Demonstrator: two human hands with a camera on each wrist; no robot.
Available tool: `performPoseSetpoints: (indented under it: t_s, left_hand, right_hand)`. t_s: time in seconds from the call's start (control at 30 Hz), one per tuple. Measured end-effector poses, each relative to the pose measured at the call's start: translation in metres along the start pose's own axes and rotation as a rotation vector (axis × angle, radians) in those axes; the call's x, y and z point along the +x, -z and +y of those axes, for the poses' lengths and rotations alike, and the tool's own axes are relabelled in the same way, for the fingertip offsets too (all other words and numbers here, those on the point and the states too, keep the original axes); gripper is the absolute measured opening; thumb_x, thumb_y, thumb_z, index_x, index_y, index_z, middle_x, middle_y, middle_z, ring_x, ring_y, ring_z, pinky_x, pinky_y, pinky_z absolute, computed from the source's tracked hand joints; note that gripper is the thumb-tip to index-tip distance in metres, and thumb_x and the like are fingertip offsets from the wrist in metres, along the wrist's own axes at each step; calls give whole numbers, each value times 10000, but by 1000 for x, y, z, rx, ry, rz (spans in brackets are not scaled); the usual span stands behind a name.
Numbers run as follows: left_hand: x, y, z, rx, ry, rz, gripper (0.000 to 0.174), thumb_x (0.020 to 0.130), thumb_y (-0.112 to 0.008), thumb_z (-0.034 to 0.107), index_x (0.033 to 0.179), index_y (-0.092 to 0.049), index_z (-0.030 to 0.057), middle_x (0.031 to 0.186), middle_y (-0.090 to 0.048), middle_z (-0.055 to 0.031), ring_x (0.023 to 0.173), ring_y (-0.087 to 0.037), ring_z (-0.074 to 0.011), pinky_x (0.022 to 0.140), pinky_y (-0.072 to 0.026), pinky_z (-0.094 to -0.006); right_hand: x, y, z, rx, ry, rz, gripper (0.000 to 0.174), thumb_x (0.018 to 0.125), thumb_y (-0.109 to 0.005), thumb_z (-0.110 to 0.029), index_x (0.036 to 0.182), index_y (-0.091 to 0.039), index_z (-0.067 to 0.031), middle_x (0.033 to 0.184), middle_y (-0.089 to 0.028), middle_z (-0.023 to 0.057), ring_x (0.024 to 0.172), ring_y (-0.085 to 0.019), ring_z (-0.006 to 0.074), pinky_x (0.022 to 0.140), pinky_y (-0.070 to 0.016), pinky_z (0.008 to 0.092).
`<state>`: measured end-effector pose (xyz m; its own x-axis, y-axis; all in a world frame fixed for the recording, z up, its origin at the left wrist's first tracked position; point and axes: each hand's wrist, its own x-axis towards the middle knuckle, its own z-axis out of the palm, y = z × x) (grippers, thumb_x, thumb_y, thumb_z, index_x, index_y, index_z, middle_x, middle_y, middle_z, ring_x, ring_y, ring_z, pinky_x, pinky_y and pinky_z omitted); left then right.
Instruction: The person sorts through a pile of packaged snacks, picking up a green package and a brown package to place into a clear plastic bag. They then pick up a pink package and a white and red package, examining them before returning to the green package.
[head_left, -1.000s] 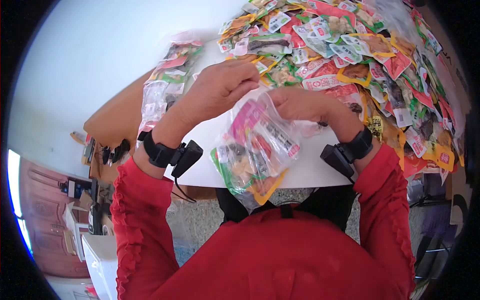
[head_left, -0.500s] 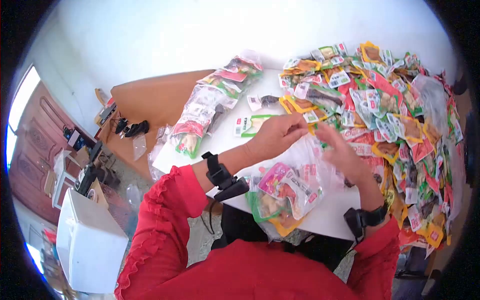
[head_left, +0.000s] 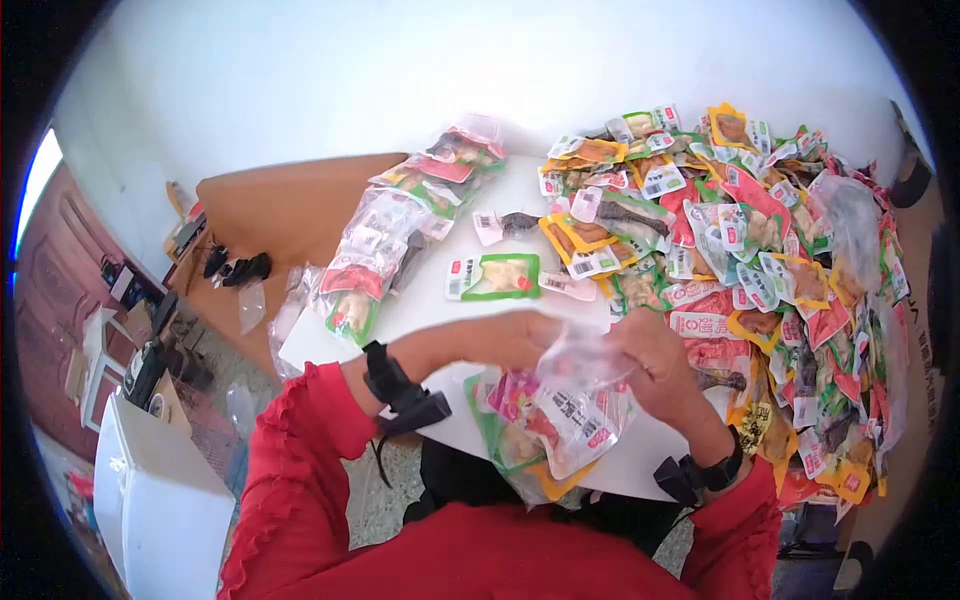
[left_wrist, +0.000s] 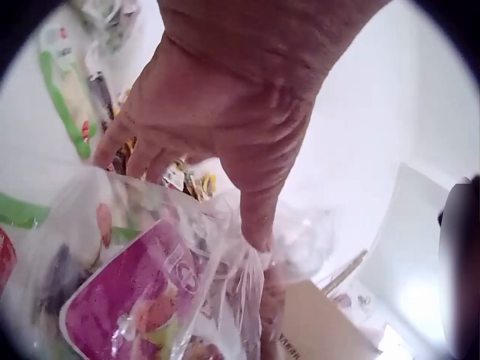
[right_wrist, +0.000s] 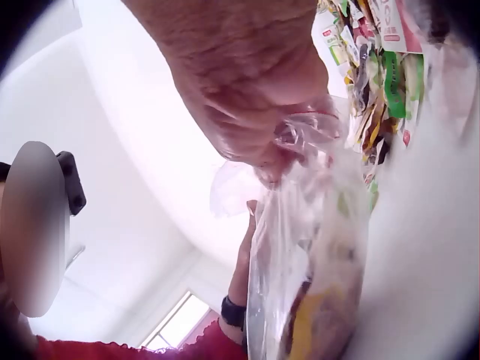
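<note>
A clear plastic bag of snack packets hangs over the front edge of the white table. A purple-and-white packet shows through it, beside green- and yellow-edged ones. My left hand holds the bag's upper edge, its thumb pressed on the film and the fingers on the far side. Opposite, my right hand grips the gathered film with curled fingers, and in the right wrist view crumpled plastic bulges out from under them.
A large heap of snack packets covers the table's right side. Filled clear bags line the left edge. A green-edged packet and a dark-meat packet lie between them. Behind the table's left side stands a brown sofa.
The head view has swung and now takes in more wall. My right hand, spread open half a second ago, now grips the bag's film. Both hands have come lower, over the bag's top.
</note>
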<state>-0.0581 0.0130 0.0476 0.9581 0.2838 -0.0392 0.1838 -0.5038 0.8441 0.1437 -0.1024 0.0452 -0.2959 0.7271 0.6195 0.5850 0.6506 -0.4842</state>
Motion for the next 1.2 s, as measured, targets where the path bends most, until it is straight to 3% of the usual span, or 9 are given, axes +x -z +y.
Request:
performPoseSetpoints:
  t_s: [0.13,0.2,0.27,0.4,0.53,0.73,0.97,1.03,1.2]
  left_hand:
    - [4,-4,-4,-275,94,3,315,807,-494,120,1112,-563,79,967,-628,-98,874,-574,-157,797,-435,-315]
    - [2,26,-3,259,-157,216,312,798,-488,115,1094,-570,62,971,-626,-121,862,-582,-176,796,-443,-315]
    - [10,44,-11,276,-7,504,314,807,-505,174,1078,-567,28,978,-618,-140,906,-583,-203,812,-450,-309]
    - [28,186,-43,-651,208,903,248,824,-512,192,947,-577,-14,874,-602,-127,824,-597,-214,731,-490,-332]
    - [59,259,-59,-408,-16,1287,211,814,-495,139,900,-580,-34,815,-587,-106,740,-576,-192,645,-479,-330]
    - [129,301,-123,-591,-196,1414,180,777,-485,108,858,-583,-19,761,-561,-89,737,-552,-179,630,-448,-302]
    - [175,294,-159,-424,37,1222,114,769,-535,158,768,-551,45,677,-470,-35,612,-407,-157,571,-365,-305]
    - [180,310,-174,-485,98,1187,220,764,-575,233,777,-552,14,752,-562,-115,719,-534,-210,640,-426,-335]
    - [195,323,-241,573,303,1582,511,745,-621,350,1001,-501,-76,979,-562,-224,846,-576,-306,742,-458,-358]
  right_hand:
    - [4,0,-2,-38,70,116,165,768,-582,-101,922,-592,-41,834,-566,104,803,-544,278,709,-427,348]
    - [5,3,-6,7,-64,238,199,760,-590,-101,948,-581,-35,878,-564,118,832,-539,283,727,-427,345]
    - [2,6,-2,50,-198,367,235,753,-598,-100,975,-569,-28,922,-562,131,860,-534,288,745,-427,342]
    - [-6,2,15,59,-295,219,269,748,-594,-83,1008,-554,-30,994,-551,145,935,-525,301,809,-421,354]
    - [-11,-6,31,36,-302,126,259,739,-589,-36,996,-561,-39,974,-565,138,946,-537,301,829,-426,371]
    - [-16,-12,53,101,-392,30,238,756,-581,-52,993,-554,-47,945,-575,133,876,-565,296,768,-455,358]
    - [-15,-14,59,97,-435,-77,252,738,-582,-33,987,-546,-35,921,-575,138,845,-571,297,736,-462,355]
    - [-14,-14,60,73,-426,-80,274,719,-582,-1,988,-545,-29,917,-575,140,833,-575,293,732,-464,344]
    - [-12,-12,59,93,-446,-77,286,706,-593,-6,986,-548,-38,906,-580,132,837,-572,293,734,-461,347]
